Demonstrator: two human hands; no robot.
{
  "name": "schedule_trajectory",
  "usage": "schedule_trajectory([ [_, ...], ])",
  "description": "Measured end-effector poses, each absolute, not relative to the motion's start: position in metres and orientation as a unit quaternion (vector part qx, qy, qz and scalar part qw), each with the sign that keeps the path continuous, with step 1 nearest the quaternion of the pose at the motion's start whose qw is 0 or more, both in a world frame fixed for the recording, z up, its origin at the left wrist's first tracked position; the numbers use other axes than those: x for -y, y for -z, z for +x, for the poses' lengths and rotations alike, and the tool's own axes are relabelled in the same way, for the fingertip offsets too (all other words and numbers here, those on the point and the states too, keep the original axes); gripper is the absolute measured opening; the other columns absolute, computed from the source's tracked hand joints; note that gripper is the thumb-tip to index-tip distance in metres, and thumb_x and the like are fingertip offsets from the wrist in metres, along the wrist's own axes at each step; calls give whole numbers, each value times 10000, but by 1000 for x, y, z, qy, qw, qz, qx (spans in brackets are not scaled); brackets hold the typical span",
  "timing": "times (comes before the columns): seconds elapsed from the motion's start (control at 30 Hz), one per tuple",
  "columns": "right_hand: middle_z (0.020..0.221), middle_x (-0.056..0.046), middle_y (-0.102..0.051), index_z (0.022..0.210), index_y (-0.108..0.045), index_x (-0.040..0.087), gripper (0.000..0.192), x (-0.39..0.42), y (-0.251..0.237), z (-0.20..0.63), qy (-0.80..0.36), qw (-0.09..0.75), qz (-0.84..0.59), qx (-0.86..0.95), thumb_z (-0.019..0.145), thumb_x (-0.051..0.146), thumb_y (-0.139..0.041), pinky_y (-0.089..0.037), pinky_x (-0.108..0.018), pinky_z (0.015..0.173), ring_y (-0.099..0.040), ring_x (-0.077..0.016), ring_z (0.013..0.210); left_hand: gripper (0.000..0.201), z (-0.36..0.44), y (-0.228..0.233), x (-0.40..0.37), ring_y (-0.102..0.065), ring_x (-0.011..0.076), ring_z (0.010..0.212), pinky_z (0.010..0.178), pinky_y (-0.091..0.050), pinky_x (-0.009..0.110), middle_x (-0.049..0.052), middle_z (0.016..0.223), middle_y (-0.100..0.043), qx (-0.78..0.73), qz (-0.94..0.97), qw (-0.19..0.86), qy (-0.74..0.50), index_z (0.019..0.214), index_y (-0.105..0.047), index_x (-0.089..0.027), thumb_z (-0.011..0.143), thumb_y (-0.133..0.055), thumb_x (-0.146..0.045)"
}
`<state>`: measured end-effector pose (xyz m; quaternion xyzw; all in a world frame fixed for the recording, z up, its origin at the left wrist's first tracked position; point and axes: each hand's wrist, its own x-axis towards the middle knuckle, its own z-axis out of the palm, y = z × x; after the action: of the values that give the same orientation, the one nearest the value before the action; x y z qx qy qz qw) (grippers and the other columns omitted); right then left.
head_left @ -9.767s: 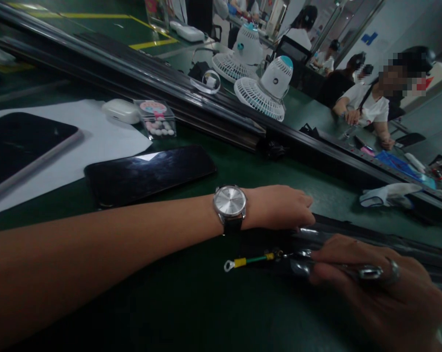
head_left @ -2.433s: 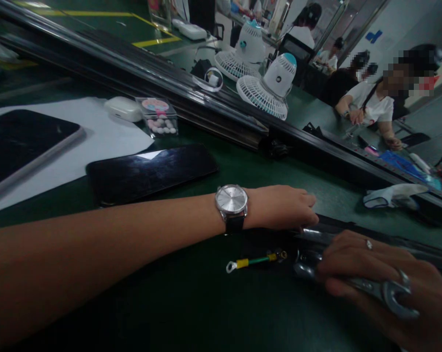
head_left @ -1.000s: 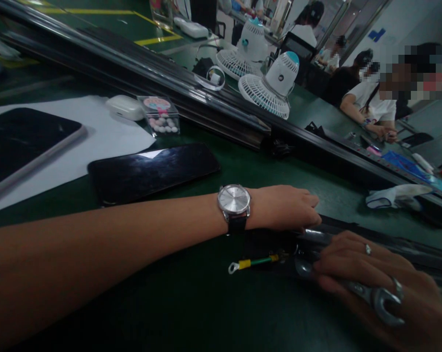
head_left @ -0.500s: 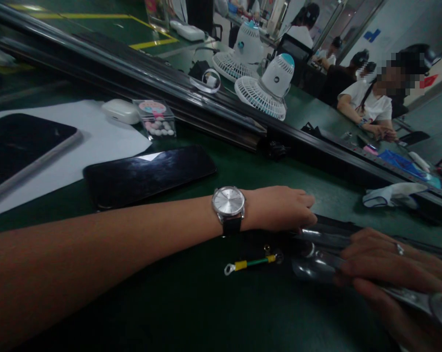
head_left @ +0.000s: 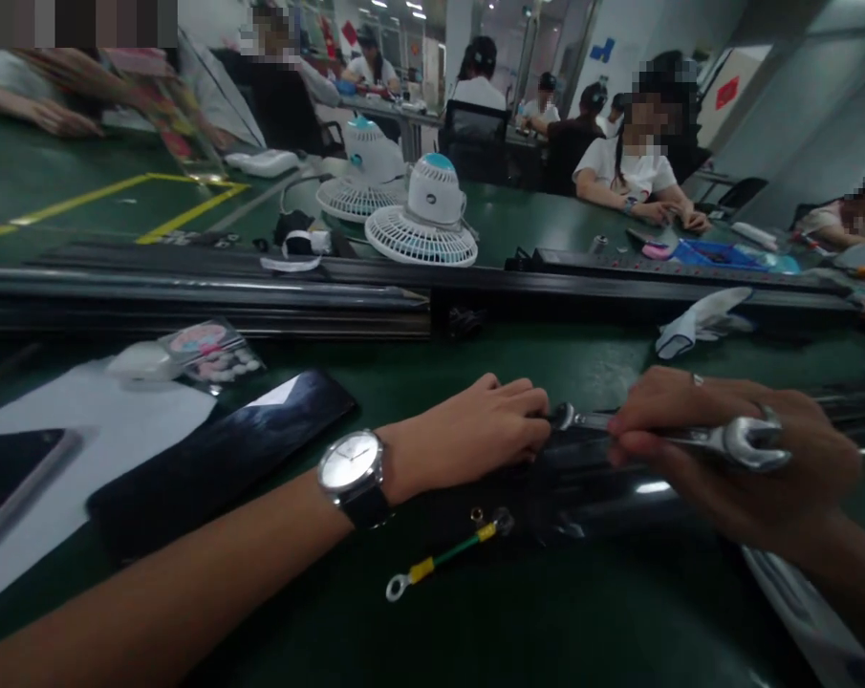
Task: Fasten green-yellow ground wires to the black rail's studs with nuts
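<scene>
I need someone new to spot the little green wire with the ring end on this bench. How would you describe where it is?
Start at the left hand with the silver wristwatch on the dark green bench. Just below that hand, toward the camera, lies the short green wire, slanting down to the left. It alone has yellow sleeves and a small silver ring terminal at its free end, unlike the steel wrench in the right hand.

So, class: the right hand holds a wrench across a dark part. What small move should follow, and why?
Probably swing the wrench handle a short arc. The right hand grips it, its far end sits by the left hand steadying the dark part.
</scene>
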<state>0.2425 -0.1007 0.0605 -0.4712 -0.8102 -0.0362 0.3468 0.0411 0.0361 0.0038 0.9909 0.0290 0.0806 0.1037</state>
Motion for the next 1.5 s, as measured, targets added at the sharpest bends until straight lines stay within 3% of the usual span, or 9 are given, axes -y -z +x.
schedule_trajectory([
  [0.23,723,26,-723,930,-667,231,45,90,-59,254,35,371,-453,810,966,259,-666,-477,-240,588,-671,-114,615,94,38,-12,-42,-560,171,1108,957,-392,330,28,1208,-643,-43,981,185,-45,996,-731,-219,971,-644,-195],
  [0.43,655,66,-724,856,-689,221,131,84,-56,251,-7,404,-487,774,978,247,-647,-423,-204,499,-629,-67,491,262,6,-31,-38,-546,178,1214,1051,-450,347,50,1326,-605,-113,965,221,-81,1242,-672,-256,1011,-565,-199],
  [0.53,663,55,-725,826,-696,214,180,80,-49,248,-46,402,-485,775,986,261,-629,-439,-207,539,-652,-80,534,216,-16,-40,-23,-517,179,1262,1067,-471,338,42,1370,-576,-130,965,215,-81,1138,-712,-278,1018,-546,-206],
  [0.7,669,41,-734,869,-717,201,188,69,-33,252,-123,363,-501,776,994,301,-617,-450,-233,599,-679,-105,589,273,-35,-45,-2,-472,203,1324,1083,-478,370,40,1448,-528,-138,973,177,-62,1188,-698,-316,1015,-535,-181],
  [0.97,692,32,-694,891,-679,184,311,60,-26,258,-206,215,-517,803,1070,325,-467,-443,-252,641,-658,-112,631,256,-31,-30,6,-446,277,1372,1071,-469,474,42,1498,-512,-105,993,29,-37,1125,-716,-308,968,-608,-137],
  [1.1,689,32,-667,935,-683,180,315,60,-24,256,-197,200,-516,809,1080,328,-445,-413,-259,622,-620,-109,608,186,-27,-26,7,-461,264,1342,1056,-458,468,37,1450,-543,-111,993,28,-25,1077,-714,-283,1002,-573,-188],
  [1.3,694,39,-648,965,-677,178,281,60,-22,258,-189,210,-504,816,1075,318,-460,-405,-261,638,-603,-103,613,230,-23,-24,10,-476,250,1297,1046,-436,438,40,1406,-559,-105,993,52,-16,1183,-670,-297,1014,-556,-190],
  [1.5,704,34,-656,950,-678,191,273,61,-19,259,-193,217,-506,813,1067,333,-476,-407,-257,635,-600,-107,615,110,-21,-21,6,-504,242,1241,1012,-435,411,51,1352,-585,-95,992,71,-41,1052,-681,-240,1002,-589,-206],
])
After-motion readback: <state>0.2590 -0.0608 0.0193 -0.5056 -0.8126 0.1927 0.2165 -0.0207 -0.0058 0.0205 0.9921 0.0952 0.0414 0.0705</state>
